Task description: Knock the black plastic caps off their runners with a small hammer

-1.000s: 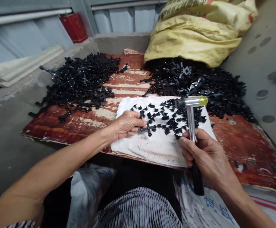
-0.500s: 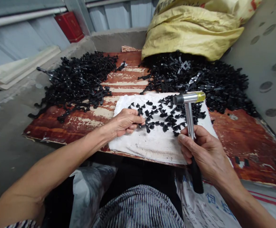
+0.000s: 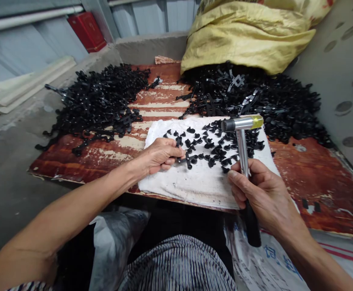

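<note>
My left hand (image 3: 163, 155) pinches a black linkage part (image 3: 186, 159) of small jointed bars, just above a white cloth (image 3: 191, 188). My right hand (image 3: 256, 186) is closed around a small mallet (image 3: 242, 147) with a metal shank, a black face on the left and a yellow face on the right. Its black handle points down past the table edge, and the head is held up over the cloth. Many small black round pieces with stems (image 3: 212, 149) lie scattered on the cloth between and beyond my hands.
A heap of black linkages (image 3: 97, 97) lies at the left of the worn red-brown board (image 3: 155, 101). Another black heap (image 3: 291, 105) spills from a yellow woven sack (image 3: 246, 36) at the back right. A red box (image 3: 87, 32) stands by the back wall.
The view has shifted very slightly. Both hands keep their places and grips, with the mallet and the linkage part held as before.
</note>
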The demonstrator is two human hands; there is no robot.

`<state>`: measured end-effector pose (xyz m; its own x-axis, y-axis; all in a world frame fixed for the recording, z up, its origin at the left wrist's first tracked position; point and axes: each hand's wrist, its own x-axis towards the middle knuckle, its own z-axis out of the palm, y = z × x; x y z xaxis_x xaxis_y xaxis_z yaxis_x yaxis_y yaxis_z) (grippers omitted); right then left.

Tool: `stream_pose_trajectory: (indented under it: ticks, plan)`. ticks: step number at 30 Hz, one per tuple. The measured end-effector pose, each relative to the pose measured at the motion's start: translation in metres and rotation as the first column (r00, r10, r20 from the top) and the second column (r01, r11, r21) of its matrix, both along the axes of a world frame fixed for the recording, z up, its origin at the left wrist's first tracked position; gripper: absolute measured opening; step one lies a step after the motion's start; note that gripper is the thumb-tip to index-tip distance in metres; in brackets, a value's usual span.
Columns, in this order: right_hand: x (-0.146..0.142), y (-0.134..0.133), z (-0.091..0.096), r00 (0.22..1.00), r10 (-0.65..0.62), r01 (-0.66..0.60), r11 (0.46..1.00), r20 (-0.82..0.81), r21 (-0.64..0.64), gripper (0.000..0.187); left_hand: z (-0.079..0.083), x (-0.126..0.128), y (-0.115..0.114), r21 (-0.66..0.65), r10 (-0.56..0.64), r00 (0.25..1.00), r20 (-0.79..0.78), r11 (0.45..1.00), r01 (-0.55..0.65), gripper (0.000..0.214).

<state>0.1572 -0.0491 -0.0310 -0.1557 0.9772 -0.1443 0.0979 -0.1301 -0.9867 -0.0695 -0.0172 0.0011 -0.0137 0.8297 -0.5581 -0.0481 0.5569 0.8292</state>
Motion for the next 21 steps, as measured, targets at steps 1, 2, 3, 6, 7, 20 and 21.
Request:
stream_pose_trajectory:
  ticks: [1,2,3,6,7,20,21]
  plan:
    - [0.0,0.0,-0.0004,1.0,0.0,0.0,1.0,-0.001,-0.001,0.021,-0.0001,-0.0004,0.0,0.001,-0.002,1.0,0.005,1.0,0.002,0.021]
    - [0.0,-0.0001,-0.0007,1.0,-0.001,0.001,1.0,-0.001,-0.001,0.021,-0.0002,-0.0008,0.0,0.0,-0.004,1.0,0.01,1.0,0.004,0.021]
    - [-0.0001,-0.0002,-0.0009,1.0,0.0,0.0,1.0,0.0,-0.003,0.021,-0.0002,-0.0012,0.0,-0.002,-0.005,1.0,0.013,1.0,0.005,0.021]
    - [0.0,-0.0007,-0.0007,1.0,0.0,0.0,1.0,-0.002,-0.005,0.021,0.0,-0.0018,-0.0001,-0.008,-0.007,1.0,0.011,1.0,0.007,0.021]
    - [0.0,-0.0007,-0.0006,1.0,0.0,0.0,1.0,-0.003,-0.005,0.02,0.0001,-0.0019,-0.0002,-0.007,-0.009,1.0,0.009,1.0,0.009,0.021]
    - [0.0004,-0.0006,-0.0004,1.0,0.002,-0.002,1.0,0.009,0.007,0.019,-0.0002,0.0,-0.0003,0.0,-0.016,1.0,-0.016,1.0,0.016,0.022]
    - [0.0001,-0.0006,-0.0002,1.0,0.001,-0.001,1.0,0.008,0.005,0.019,0.0002,0.0004,-0.0004,0.0,-0.015,1.0,-0.022,1.0,0.015,0.022]
